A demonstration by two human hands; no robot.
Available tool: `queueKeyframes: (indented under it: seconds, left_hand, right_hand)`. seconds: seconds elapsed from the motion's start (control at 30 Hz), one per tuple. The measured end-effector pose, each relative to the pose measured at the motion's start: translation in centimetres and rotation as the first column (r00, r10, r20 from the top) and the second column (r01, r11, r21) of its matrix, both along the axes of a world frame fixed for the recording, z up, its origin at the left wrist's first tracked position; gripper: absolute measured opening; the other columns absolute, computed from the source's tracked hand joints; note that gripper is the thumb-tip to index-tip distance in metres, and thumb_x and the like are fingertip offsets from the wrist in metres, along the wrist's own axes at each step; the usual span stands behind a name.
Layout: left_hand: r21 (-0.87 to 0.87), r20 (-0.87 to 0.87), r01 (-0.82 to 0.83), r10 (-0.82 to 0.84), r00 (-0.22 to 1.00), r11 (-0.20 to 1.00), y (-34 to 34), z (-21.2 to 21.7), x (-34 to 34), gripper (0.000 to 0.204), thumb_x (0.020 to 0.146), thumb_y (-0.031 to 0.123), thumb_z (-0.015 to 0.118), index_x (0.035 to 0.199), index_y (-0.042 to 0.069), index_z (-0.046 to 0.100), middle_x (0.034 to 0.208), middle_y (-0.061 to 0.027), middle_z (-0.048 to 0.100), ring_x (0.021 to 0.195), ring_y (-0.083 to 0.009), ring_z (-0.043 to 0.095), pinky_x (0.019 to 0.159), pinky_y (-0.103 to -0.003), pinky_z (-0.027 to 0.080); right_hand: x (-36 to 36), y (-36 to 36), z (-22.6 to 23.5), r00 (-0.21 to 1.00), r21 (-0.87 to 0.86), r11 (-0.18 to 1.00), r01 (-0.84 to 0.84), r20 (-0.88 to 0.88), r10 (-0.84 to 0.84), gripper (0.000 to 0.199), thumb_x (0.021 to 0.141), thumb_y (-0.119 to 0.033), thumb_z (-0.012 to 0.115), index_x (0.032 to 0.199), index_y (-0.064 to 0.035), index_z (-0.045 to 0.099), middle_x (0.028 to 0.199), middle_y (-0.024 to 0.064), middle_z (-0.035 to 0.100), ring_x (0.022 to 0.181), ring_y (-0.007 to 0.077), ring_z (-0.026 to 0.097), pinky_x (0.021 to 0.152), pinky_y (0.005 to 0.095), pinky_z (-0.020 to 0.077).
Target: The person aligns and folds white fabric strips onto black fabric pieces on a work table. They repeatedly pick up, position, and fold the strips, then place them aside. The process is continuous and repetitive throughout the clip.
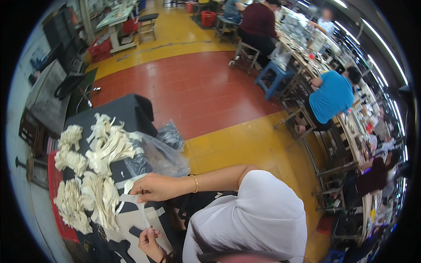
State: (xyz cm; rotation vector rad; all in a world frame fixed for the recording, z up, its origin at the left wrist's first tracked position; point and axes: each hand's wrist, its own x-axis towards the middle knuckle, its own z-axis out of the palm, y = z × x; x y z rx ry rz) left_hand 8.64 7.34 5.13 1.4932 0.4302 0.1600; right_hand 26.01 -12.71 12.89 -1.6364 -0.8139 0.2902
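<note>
My right hand (160,187), with a gold bracelet at the wrist, pinches the upper end of a thin, pale piece of material (142,211) over the table at the lower left. Closer to the lower edge, my left hand (152,246) has its fingertips closed at the lower end of the same piece. Between the hands the piece looks narrow and drawn out. Beneath them lies a flat beige sheet (124,222) with black shapes around it. Bundles of cream-coloured cut pieces (100,195) are heaped beside my right hand.
A red crate (52,184) edges the table by the wall. Clear plastic bags (160,153) lie by the black-covered table (131,107). A swivel chair (72,85) stands behind. Several people sit along a cluttered workbench (351,127) at right, with a blue stool (275,75) near it.
</note>
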Motion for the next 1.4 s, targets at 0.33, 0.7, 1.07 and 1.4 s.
queueKeyframes:
  seconds: [0.33, 0.7, 1.07, 1.4]
  left_hand:
    - [-0.02, -0.021, 0.191, -0.192, 0.981, 0.981, -1.5, -0.7, 2.8, 0.016, 0.096, 0.013, 0.067, 0.101, -0.002, 0.067, 0.075, -0.0083, 0.066, 0.058, -0.013, 0.058, 0.055, -0.025, 0.047]
    - [0.317, -0.194, 0.527, -0.49, 0.85, 0.789, -6.6, 1.2, 1.4, 0.019, 0.097, 0.012, 0.065, 0.093, -0.006, 0.068, 0.079, -0.0048, 0.067, 0.07, -0.009, 0.056, 0.062, -0.025, 0.045]
    - [0.005, 0.021, 0.348, -0.348, 0.937, 0.937, -5.5, 1.4, -0.3, 0.03, 0.098, 0.012, 0.064, 0.124, 0.0, 0.054, 0.081, -0.0056, 0.063, 0.071, -0.0111, 0.06, 0.063, -0.024, 0.048]
    - [0.499, -0.117, 0.378, -0.372, 0.921, 0.78, -7.2, 1.0, -1.0, 0.02, 0.095, 0.009, 0.064, 0.113, 0.0, 0.064, 0.094, -0.0116, 0.066, 0.084, -0.0215, 0.063, 0.076, -0.036, 0.05]
  right_hand:
    - [0.5, -8.8, -1.3, 0.967, -0.183, 0.973, 0.138, -0.189, -0.173, 0.019, 0.088, -0.012, 0.072, 0.104, -0.0022, 0.067, 0.08, 0.0067, 0.072, 0.071, 0.0158, 0.071, 0.067, 0.0288, 0.0526]
    - [-5.1, -5.4, -5.5, 0.917, -0.196, 0.9, -0.388, -0.179, 0.356, 0.05, 0.096, -0.035, 0.066, 0.129, 0.001, 0.06, 0.106, 0.0161, 0.072, 0.096, 0.0279, 0.07, 0.083, 0.0371, 0.0548]
    - [-6.0, -4.5, -6.7, 0.905, -0.2, 0.904, -0.378, -0.289, 0.314, 0.026, 0.091, -0.026, 0.07, 0.094, 0.0001, 0.071, 0.073, 0.0079, 0.071, 0.061, 0.0166, 0.068, 0.059, 0.0311, 0.053]
    - [-4.7, -5.3, -5.3, 0.929, -0.306, 0.906, -0.291, -0.318, 0.191, 0.018, 0.095, -0.014, 0.062, 0.104, 0.0002, 0.068, 0.076, 0.0067, 0.069, 0.056, 0.0138, 0.065, 0.05, 0.0287, 0.0501]
